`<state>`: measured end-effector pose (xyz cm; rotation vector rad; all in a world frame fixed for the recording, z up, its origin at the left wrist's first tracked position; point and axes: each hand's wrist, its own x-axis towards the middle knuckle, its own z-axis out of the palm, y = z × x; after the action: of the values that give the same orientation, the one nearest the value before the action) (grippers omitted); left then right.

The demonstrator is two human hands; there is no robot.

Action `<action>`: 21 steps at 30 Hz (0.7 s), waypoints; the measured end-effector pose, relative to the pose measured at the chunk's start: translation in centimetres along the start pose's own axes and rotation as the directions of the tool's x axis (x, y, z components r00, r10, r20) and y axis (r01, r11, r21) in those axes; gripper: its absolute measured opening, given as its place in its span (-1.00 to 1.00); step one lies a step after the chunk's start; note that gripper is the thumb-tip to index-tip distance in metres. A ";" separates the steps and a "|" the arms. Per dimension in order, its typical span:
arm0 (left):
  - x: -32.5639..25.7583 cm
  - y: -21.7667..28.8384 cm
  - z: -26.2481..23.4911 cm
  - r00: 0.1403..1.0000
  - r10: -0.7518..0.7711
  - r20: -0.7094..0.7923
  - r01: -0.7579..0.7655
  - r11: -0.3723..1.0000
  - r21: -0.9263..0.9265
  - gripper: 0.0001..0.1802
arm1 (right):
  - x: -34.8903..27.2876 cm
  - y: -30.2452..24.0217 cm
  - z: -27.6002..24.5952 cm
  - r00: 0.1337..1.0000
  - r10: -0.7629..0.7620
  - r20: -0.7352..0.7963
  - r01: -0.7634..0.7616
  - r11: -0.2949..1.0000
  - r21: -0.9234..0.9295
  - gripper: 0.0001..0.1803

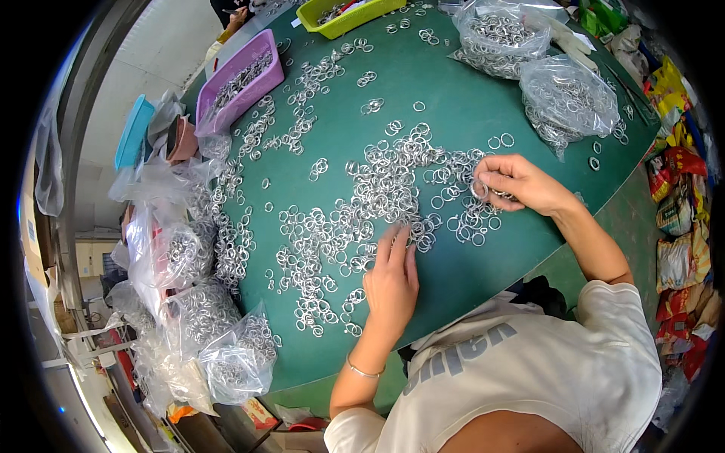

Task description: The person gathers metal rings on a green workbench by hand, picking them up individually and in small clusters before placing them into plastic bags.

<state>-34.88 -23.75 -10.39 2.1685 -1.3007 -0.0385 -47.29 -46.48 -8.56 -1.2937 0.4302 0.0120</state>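
Observation:
Many small silvery metal rings (393, 181) lie in a loose heap across the green tabletop. My right hand (521, 185), on the heap's right side, is closed with its thumb and fingers around a few metal rings (479, 189); more rings show beneath its fingers. A small cluster of rings (474, 225) lies just nearer than that hand. At the heap's near edge, my left hand (393, 275) stretches its fingers out, slightly apart. Its fingertips touch the rings, and whether any ring sits between them is hidden.
A purple basket (273, 74) and a yellow-green basket (362, 21) hold parts at the far side. Clear plastic bags of rings stand at the back right (570, 106) and along the left edge (238, 359). Another person's hand (240, 13) shows at the far left.

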 end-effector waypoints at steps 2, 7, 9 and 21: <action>1.3 -0.3 0.0 0.998 -0.040 0.050 0.038 0.998 0.046 -0.66 | 0.9 0.7 -0.2 0.991 -0.024 0.133 -0.018 0.951 0.308 -0.82; 5.3 -1.7 1.0 0.999 -0.037 0.015 0.034 0.987 0.154 -0.64 | 3.1 -0.1 1.0 0.982 -0.153 0.112 0.036 0.731 0.682 -0.81; 4.9 -2.5 2.0 0.998 -0.017 0.057 0.006 0.981 0.196 -0.65 | 3.9 -1.2 1.6 0.986 -0.158 0.053 0.083 0.739 0.668 -0.78; 0.8 0.9 0.8 0.977 0.109 0.185 -0.102 0.994 -0.048 -0.71 | 9.0 0.3 2.3 0.896 -0.434 0.094 0.198 0.202 -0.959 -0.71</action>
<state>-35.38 -25.10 -10.38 2.1003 -1.5066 -0.2285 -38.35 -46.29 -11.18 -2.6664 0.2856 -0.2635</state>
